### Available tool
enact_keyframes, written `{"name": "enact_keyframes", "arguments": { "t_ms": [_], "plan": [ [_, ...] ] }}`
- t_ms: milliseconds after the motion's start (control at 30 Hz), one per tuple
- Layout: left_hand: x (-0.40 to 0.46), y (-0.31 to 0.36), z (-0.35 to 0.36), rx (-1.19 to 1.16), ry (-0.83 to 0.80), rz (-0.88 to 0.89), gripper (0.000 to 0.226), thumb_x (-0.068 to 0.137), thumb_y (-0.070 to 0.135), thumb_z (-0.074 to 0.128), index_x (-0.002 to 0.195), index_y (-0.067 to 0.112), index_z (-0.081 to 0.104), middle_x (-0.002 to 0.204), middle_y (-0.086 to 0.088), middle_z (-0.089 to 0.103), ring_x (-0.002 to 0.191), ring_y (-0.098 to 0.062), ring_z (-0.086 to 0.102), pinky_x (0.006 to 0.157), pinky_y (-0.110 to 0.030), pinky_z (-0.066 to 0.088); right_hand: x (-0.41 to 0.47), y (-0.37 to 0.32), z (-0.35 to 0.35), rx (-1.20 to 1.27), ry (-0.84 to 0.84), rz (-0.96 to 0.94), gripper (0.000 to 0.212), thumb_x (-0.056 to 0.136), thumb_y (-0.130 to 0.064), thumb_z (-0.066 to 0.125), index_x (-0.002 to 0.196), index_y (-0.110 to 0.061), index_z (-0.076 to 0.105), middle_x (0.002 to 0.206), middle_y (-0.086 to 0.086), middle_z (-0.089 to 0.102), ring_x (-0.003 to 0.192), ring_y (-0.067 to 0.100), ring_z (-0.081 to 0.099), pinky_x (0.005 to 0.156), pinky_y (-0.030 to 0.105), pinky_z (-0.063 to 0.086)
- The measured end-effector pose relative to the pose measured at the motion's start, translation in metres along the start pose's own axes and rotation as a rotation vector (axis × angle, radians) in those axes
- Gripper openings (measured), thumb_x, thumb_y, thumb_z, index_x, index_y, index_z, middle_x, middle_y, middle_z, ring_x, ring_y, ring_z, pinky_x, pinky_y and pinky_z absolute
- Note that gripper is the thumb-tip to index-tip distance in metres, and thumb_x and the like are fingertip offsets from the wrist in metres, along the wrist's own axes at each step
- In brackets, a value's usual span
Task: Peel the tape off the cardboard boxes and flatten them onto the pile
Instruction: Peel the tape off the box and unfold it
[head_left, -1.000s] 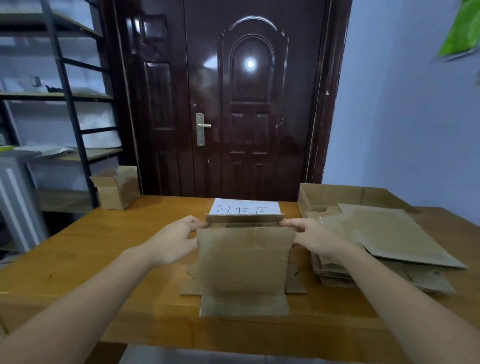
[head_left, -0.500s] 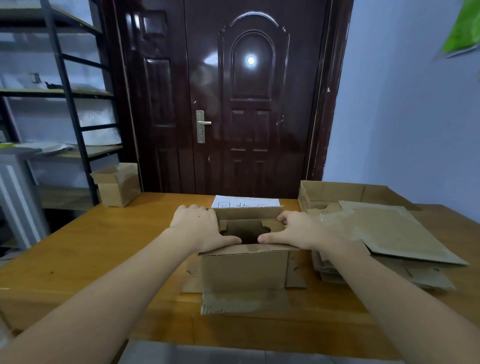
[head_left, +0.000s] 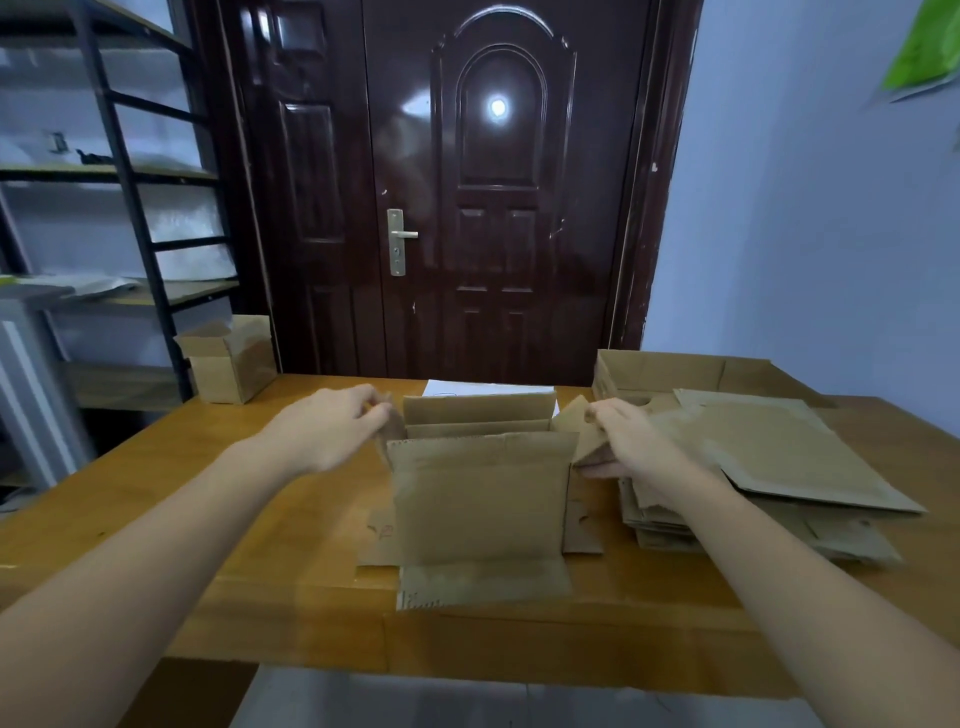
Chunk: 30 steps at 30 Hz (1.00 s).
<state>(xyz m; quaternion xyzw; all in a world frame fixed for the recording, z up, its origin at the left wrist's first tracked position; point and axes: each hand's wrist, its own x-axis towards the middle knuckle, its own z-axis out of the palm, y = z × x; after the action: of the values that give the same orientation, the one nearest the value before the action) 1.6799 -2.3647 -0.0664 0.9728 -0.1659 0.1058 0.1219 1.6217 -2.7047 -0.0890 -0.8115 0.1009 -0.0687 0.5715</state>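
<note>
A person works at an open cardboard box (head_left: 480, 499) standing upright at the middle of the wooden counter (head_left: 156, 499), its bottom flaps splayed flat around it. The left hand (head_left: 324, 434) pinches the box's left side flap (head_left: 388, 426) in a narrow grip; the right hand (head_left: 631, 441) grips the right side flap (head_left: 582, 431) between thumb and fingers, both flaps drawn outward. The pile (head_left: 769, 467) of flattened cardboard lies just right of the box, touching the right wrist, with a shallow cardboard tray (head_left: 660, 371) behind it. A second open box (head_left: 228, 358) waits at the far left corner.

Uneven pulling could, by this reading, tear a flap or skid the light box into the pile and shift its loose top sheet. No tape can be made out on the box; motion blur softens both hands, so finger placement is probably, not certainly, as described. A white sheet (head_left: 488, 388) is mostly hidden behind the box.
</note>
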Motion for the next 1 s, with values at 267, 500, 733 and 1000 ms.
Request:
{"name": "enact_keyframes", "arguments": {
  "t_ms": [267, 500, 733, 1000],
  "plan": [
    [-0.021, -0.037, 0.045, 0.010, -0.052, -0.075, 0.041, 0.109, 0.038, 0.029, 0.117, 0.023, 0.066, 0.107, -0.002, 0.071, 0.092, -0.022, 0.064, 0.078, -0.037, 0.052, -0.014, 0.037, 0.020, -0.138, -0.006, 0.012, 0.042, 0.109, -0.016, 0.039, 0.150, -0.023, 0.046, 0.137, 0.008, 0.058, 0.092, 0.021, 0.074, 0.084, 0.039, 0.063],
    [-0.037, -0.035, 0.062, -1.370, -0.143, -0.414, 0.036, 0.110, 0.019, 0.034, 0.123, 0.008, 0.065, 0.120, -0.015, 0.073, 0.110, -0.029, 0.071, 0.090, -0.039, 0.054, -0.023, 0.055, 0.026, 0.314, -0.167, 0.003, 0.112, 0.078, -0.012, 0.085, 0.159, -0.040, 0.013, 0.150, -0.002, 0.046, 0.128, 0.021, 0.056, 0.109, 0.051, 0.047],
    [-0.033, -0.024, 0.073, -1.055, -0.150, -0.261, 0.035, 0.102, 0.006, 0.053, 0.135, 0.017, 0.055, 0.116, -0.003, 0.075, 0.104, -0.018, 0.072, 0.087, -0.033, 0.058, -0.023, 0.058, 0.060, 0.011, -0.152, -0.055, 0.082, 0.077, -0.041, 0.085, 0.146, -0.030, 0.042, 0.131, -0.016, 0.056, 0.126, 0.012, 0.051, 0.111, 0.041, 0.046],
    [-0.014, -0.035, 0.072, -0.635, -0.161, -0.030, 0.118, 0.075, 0.045, 0.087, 0.163, 0.035, 0.009, 0.168, 0.006, 0.013, 0.153, -0.022, 0.020, 0.118, -0.038, 0.034, -0.017, 0.038, 0.056, 0.062, -0.174, -0.125, 0.037, 0.094, -0.034, 0.070, 0.130, -0.029, 0.061, 0.121, -0.013, 0.068, 0.117, 0.011, 0.062, 0.101, 0.037, 0.053]
  ]
}}
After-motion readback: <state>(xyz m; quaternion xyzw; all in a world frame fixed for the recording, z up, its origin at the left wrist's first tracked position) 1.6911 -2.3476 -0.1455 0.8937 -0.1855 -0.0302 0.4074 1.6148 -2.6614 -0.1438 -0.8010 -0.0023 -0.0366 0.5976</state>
